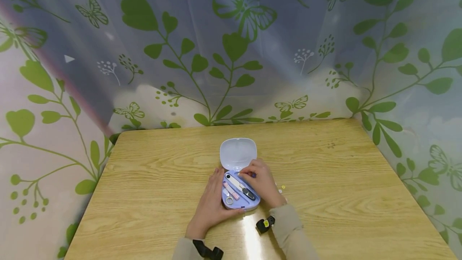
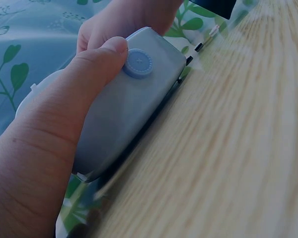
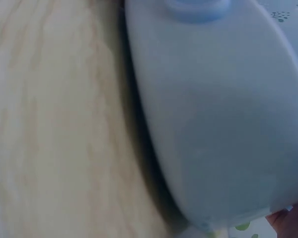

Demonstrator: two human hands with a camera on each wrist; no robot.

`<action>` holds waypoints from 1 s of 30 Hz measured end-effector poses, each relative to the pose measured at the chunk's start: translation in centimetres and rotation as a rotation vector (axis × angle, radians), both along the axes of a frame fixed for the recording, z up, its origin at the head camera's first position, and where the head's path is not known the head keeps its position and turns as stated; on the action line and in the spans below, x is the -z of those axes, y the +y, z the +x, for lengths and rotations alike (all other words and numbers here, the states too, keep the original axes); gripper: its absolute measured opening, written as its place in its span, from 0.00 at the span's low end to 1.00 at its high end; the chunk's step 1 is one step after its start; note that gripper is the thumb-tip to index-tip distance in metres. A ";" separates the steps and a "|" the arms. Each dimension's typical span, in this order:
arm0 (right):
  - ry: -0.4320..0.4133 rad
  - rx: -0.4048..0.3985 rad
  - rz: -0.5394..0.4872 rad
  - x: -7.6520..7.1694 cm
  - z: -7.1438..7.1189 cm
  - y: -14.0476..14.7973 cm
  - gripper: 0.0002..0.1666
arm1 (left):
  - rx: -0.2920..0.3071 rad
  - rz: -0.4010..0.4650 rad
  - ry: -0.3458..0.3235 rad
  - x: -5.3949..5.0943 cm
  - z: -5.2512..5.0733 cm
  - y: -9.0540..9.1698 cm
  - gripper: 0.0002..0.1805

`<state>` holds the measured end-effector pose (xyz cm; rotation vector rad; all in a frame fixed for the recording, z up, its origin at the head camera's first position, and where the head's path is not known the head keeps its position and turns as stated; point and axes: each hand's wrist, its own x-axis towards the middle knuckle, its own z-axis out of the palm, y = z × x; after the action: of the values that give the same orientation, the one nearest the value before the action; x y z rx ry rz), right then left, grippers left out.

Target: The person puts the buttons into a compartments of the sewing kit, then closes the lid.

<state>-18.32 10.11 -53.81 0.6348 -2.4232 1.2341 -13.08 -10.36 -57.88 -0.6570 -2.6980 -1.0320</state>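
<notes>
A small lavender case (image 1: 249, 206) lies on the table, its pale lid (image 1: 238, 154) tipped back. My left hand (image 1: 208, 204) rests along its left side with straight fingers, the thumb reaching across the front. In the left wrist view, the thumb touches beside a round ribbed button (image 2: 139, 63) on the case wall. Inside lie a white-and-black tool (image 1: 240, 185), a pink banded piece (image 1: 231, 191) and something with a metal ring (image 1: 229, 200). Over the upper right compartment, my right hand (image 1: 262, 181) has curled fingers around a small dark purple thing (image 1: 254, 175), mostly hidden.
Tiny yellow and white discs (image 1: 283, 187) lie on the wooden table (image 1: 325, 163) right of the case, partly behind the right wrist. A leaf-and-butterfly patterned curtain (image 1: 234, 71) hangs along the back and sides of the table.
</notes>
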 end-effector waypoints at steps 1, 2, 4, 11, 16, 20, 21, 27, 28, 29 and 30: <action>-0.002 0.005 0.016 0.1 0.0 0.0 0.04 | -0.001 0.000 0.002 0.0 0.0 0.0 0.74; 0.001 0.009 0.033 0.1 0.0 -0.1 0.04 | -0.002 -0.002 0.005 0.1 0.0 0.0 0.74; 0.011 0.017 0.063 0.3 -0.1 -0.2 0.04 | -0.004 -0.007 0.013 0.2 0.0 0.0 0.74; 0.014 0.034 0.116 0.5 -0.1 -0.3 0.04 | -0.001 -0.017 0.008 0.3 0.0 0.0 0.74; -0.038 0.041 0.136 0.3 0.0 -0.3 0.02 | -0.002 -0.021 -0.006 0.1 0.0 0.0 0.74; -0.059 0.036 0.116 0.2 0.2 -0.2 0.02 | -0.003 -0.014 0.014 0.1 0.1 0.0 0.74; -0.063 0.031 0.100 0.1 0.2 -0.1 0.02 | -0.003 -0.013 0.016 0.1 0.1 0.0 0.74; -0.070 -0.010 -0.048 -0.4 0.4 0.5 0.05 | -0.002 -0.011 0.002 0.2 0.0 0.0 0.74; -0.070 -0.011 -0.068 -0.5 0.4 0.7 0.06 | -0.001 -0.011 0.001 0.2 0.0 0.0 0.74; -0.076 -0.007 -0.088 -0.6 0.5 0.9 0.06 | -0.002 -0.013 -0.003 0.2 0.0 0.0 0.74; -0.078 -0.001 -0.105 -0.7 0.5 1.1 0.06 | -0.001 -0.013 -0.005 0.2 0.0 0.0 0.74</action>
<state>-17.80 11.18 -53.11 0.5683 -2.4011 1.4009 -13.13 -10.40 -58.06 -0.6559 -2.7117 -1.0174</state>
